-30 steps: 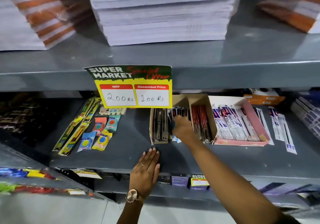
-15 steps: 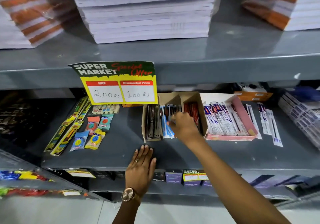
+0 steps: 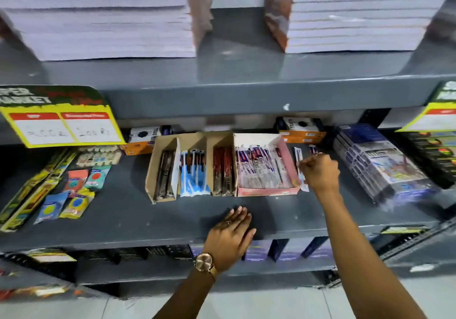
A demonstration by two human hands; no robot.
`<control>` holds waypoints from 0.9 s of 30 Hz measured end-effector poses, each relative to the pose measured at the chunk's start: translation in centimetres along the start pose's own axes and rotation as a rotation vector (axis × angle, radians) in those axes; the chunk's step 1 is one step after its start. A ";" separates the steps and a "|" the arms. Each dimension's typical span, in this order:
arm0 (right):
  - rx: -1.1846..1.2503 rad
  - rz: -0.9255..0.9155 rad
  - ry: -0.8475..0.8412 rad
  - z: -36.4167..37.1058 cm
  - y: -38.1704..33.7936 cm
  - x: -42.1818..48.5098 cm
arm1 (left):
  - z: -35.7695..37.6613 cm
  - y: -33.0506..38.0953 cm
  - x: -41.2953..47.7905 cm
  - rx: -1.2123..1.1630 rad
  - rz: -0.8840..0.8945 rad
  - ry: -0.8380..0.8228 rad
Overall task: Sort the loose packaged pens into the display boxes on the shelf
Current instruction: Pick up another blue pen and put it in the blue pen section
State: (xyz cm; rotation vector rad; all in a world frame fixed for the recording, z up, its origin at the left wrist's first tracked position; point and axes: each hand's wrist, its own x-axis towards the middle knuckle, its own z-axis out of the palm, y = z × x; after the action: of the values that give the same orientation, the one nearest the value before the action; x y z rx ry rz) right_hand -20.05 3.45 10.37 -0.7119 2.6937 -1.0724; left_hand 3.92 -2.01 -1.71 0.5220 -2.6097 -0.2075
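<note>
Right hand (image 3: 320,173) curled around loose pens (image 3: 300,168) lying on the shelf (image 3: 138,215) just right of the pink box (image 3: 269,191), left hand (image 3: 230,236) flat and empty on the edge; likely mid-pickup, lifting into the matching box next.

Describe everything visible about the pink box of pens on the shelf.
The pink box is an open-topped cardboard tray with a white inner back wall, packed with white, blue and red pen packets lying lengthwise. It sits flat on the grey shelf, its left wall against the brown divided box. The right hand is just beside its right wall, at loose packets.
</note>
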 end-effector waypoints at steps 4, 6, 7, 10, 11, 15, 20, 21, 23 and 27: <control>-0.144 0.066 -0.155 0.7 1.2 2.9 | 0.5 1.3 1.3 -0.032 -0.111 -0.009; -0.291 0.013 -0.212 1.4 1.0 3.4 | 0.3 1.4 1.2 -0.035 -0.128 0.031; -0.355 -0.010 -0.226 1.6 1.0 3.7 | 0.3 1.5 1.3 -0.028 -0.126 0.051; -0.474 -0.027 -0.223 2.1 1.2 4.4 | 0.2 1.7 1.5 -0.025 -0.132 0.080; -0.479 -0.019 -0.218 2.1 1.3 4.5 | 0.2 1.7 1.5 -0.029 -0.142 0.080; -0.364 0.040 -0.186 1.9 2.1 4.8 | 0.5 1.6 1.2 -0.067 -0.142 0.058; 0.031 0.183 -0.107 -0.4 4.2 4.6 | 0.7 1.4 1.1 -0.131 -0.181 0.037; 0.150 0.188 -0.117 -1.1 4.5 4.2 | 0.5 1.5 1.1 -0.227 -0.253 0.057; 0.397 0.210 -0.192 -2.6 4.9 2.7 | -0.2 1.8 1.4 -0.450 -0.402 0.089; 0.678 0.226 -0.498 -4.5 4.4 -2.5 | -1.3 2.7 2.9 -0.737 -0.555 0.301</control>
State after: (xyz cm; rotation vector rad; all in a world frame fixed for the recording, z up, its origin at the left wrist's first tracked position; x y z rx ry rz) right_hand -20.86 10.14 10.60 -0.4489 1.7802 -1.3991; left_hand 1.28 -0.77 1.26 0.8887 -1.8527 -1.1139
